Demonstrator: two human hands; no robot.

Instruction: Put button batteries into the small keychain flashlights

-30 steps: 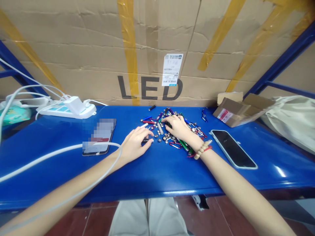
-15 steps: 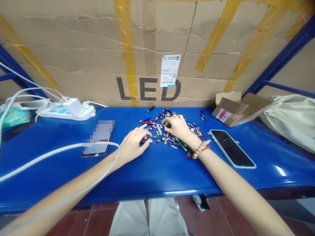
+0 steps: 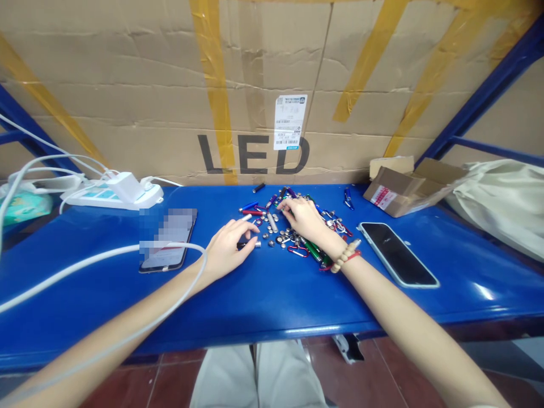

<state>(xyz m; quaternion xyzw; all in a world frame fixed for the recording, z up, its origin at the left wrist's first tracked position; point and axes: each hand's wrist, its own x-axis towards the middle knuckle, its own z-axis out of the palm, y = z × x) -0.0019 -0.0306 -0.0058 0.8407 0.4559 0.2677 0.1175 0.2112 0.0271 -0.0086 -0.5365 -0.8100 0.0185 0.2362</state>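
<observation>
My right hand [image 3: 304, 218] reaches into a pile of small metal parts [image 3: 289, 232]. Its thumb and index finger come together over the pile, and whatever they pinch is too small to make out. My left hand [image 3: 232, 243] rests at the pile's left side, fingers loosely curved and the thumb apart from them. Behind that thumb lies a black tube with a silver end [image 3: 257, 244], partly hidden. Close to the left fingertips are a silver tube [image 3: 246, 217] and a red tube [image 3: 254, 213]. A red carabiner [image 3: 298, 251] and green tubes [image 3: 313, 251] lie below my right wrist.
A phone [image 3: 170, 241] lies left, crossed by a white cable [image 3: 106, 253]; another phone [image 3: 397, 255] lies right. Behind are a power strip [image 3: 147, 198], a small open carton [image 3: 395, 190] and a large cardboard box [image 3: 148, 102]. The blue table's front edge [image 3: 272, 337] is near me.
My left thumb has drawn back slightly from the black tube's silver end. My right fingers have shifted a little within the pile. The view has moved slightly.
</observation>
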